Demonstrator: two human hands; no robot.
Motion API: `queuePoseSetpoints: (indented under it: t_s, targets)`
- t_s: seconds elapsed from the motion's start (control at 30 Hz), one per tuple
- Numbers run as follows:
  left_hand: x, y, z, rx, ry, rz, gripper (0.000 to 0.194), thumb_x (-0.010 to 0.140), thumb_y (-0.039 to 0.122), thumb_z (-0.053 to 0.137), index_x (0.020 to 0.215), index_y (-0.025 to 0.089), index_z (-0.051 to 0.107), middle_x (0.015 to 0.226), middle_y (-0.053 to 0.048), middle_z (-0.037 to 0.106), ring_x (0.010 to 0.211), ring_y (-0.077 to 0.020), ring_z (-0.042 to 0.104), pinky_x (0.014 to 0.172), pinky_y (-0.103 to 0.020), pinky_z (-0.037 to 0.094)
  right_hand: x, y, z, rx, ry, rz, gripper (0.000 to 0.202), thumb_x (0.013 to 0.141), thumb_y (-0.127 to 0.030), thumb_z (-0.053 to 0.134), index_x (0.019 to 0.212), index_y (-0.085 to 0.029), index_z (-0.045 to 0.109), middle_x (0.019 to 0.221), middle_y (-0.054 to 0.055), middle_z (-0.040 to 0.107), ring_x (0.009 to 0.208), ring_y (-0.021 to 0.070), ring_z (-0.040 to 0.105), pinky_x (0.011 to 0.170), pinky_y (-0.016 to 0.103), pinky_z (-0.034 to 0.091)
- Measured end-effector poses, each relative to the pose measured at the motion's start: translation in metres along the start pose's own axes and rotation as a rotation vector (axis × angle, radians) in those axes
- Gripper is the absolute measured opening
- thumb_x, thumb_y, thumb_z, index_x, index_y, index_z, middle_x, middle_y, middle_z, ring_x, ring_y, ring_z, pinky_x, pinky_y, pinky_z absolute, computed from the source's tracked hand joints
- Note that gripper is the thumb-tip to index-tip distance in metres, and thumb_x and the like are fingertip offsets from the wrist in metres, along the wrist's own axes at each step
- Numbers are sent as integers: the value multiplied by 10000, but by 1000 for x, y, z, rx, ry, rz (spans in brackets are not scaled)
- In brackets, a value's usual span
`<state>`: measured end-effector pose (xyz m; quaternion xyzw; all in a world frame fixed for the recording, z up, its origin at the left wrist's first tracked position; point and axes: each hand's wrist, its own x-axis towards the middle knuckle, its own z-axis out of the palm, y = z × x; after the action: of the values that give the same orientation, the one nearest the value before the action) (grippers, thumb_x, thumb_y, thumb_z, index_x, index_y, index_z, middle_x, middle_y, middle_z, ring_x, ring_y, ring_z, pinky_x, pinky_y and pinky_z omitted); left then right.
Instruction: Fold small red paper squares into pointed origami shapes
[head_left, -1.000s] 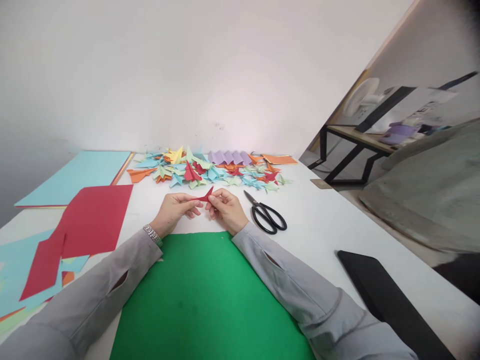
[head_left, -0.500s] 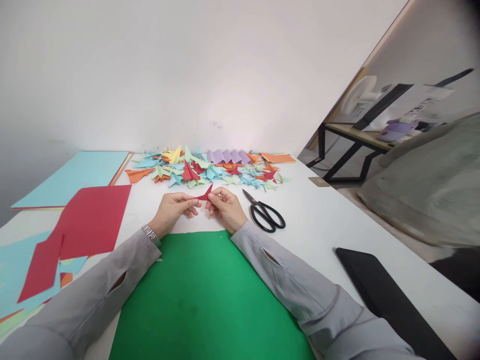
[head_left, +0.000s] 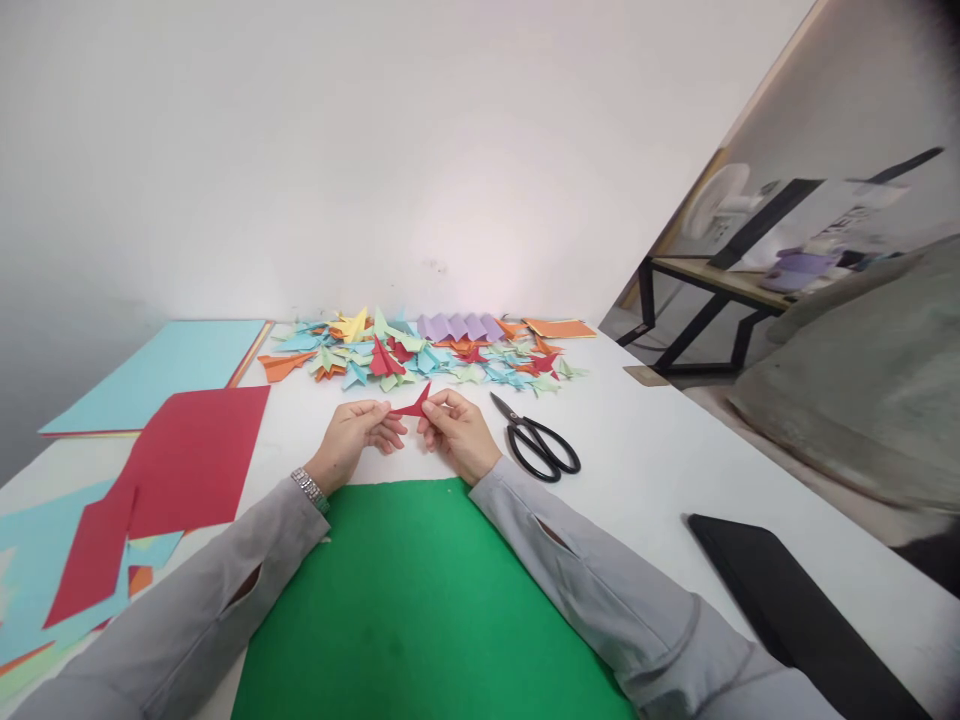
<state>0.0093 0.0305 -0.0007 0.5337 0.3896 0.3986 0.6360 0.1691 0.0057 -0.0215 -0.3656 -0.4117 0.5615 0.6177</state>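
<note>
Between my two hands is a small folded piece of red paper [head_left: 411, 408], with one pointed tip standing up. My left hand [head_left: 360, 432], with a metal watch band at the wrist, pinches its left end between thumb and fingers. On the other end, my right hand [head_left: 459, 428] is closed in a pinch, hiding part of the paper. Both hands hover over the white table just beyond the far edge of a green sheet [head_left: 427, 600]. A pair of black-handled scissors [head_left: 536, 438] lies right of my right hand.
Behind the hands lies a heap of folded paper planes [head_left: 386, 358] in several colours, with a pleated purple paper [head_left: 459, 328]. Red sheets [head_left: 199, 450] and a light blue stack [head_left: 157, 370] are at the left. A black flat object [head_left: 787, 590] rests at the right.
The whole view has shifted, so everything sits slightly lower and further right. Both hands keep their pinch on the red paper, with little other visible change.
</note>
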Motion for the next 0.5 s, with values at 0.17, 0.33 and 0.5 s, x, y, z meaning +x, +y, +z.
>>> queuePoseSetpoints:
  t_s: [0.17, 0.33, 0.5]
  targets:
    - [1, -1, 0, -34, 13, 34, 419, 715, 518, 647, 727, 101, 616, 664, -104, 694, 492, -149, 613, 470, -261, 459, 0, 0, -1, -8, -11, -12, 371, 607, -460, 779, 699, -193, 540, 515, -37, 638, 353, 76, 499, 333, 177, 389]
    - [-1, -2, 0, 51, -10, 61, 325, 643, 412, 744, 635, 107, 631, 596, -61, 663, 487, -124, 597, 486, -240, 455, 0, 1, -1, -13, -2, -2, 358, 611, -452, 780, 705, -193, 551, 509, -37, 634, 349, 77, 497, 330, 180, 388]
    - [-1, -1, 0, 1, -6, 26, 345, 681, 444, 699, 650, 109, 622, 603, -70, 670, 479, -132, 602, 474, -246, 453, 0, 1, -2, -15, -5, -5, 370, 603, -460, 783, 703, -189, 551, 502, -34, 635, 345, 75, 492, 327, 174, 380]
